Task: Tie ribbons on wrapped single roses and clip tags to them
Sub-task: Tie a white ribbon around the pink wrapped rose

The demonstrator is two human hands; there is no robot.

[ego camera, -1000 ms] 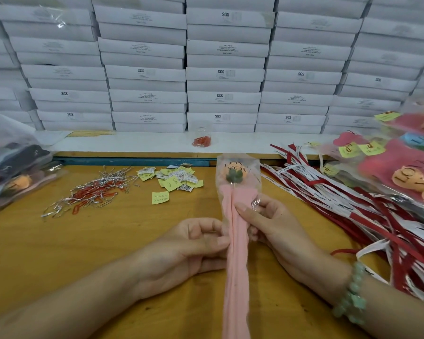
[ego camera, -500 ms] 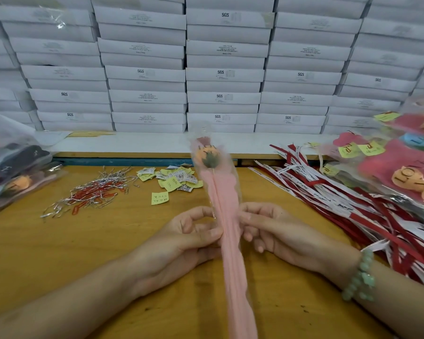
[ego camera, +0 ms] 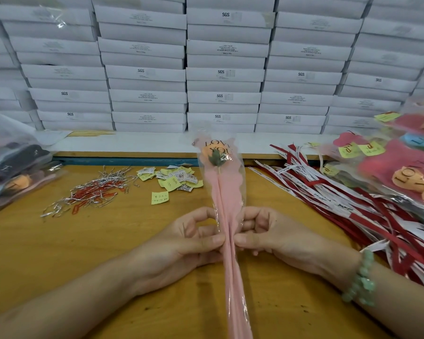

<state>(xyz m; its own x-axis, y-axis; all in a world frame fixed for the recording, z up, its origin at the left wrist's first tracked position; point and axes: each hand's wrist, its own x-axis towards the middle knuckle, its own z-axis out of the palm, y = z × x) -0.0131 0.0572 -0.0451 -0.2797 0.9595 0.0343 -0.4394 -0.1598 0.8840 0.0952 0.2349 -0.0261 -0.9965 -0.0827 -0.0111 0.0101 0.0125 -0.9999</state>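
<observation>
I pinch the wrapped rose (ego camera: 227, 192) with both hands. My left hand (ego camera: 181, 243) grips the pink sleeve from 9 o'clock and my right hand (ego camera: 279, 238) from 3 o'clock, thumbs on top and almost meeting across the fold. The rose runs down the middle of the table (ego camera: 59, 241). Its orange head sits at 12 o'clock under clear film printed LOVE YOU, and its tail points to 6 o'clock.

At 11 o'clock, just beside the upper sleeve, lie the yellow and white tags (ego camera: 174, 179). Further out at 10 o'clock is a tangle of paper clips (ego camera: 91, 192), red and silver. The ribbons (ego camera: 328, 199), red and white, fan out from 1 to 4 o'clock and reach close to my right wrist with its green bracelet (ego camera: 361, 277). Finished roses (ego camera: 402, 172) are heaped on them at 2 o'clock. A plastic bag (ego camera: 12, 162) leans in at 9 o'clock, and stacked white boxes (ego camera: 223, 77) wall off 12 o'clock.

My fingertips under the sleeve are hidden, so I cannot tell whether it touches the wood. The tail is cut off by the bottom edge. The tag print is too small to read, and the bag's contents are blurred.

Bare wood lies at 7 to 9 o'clock, while the ribbons crowd my right.
</observation>
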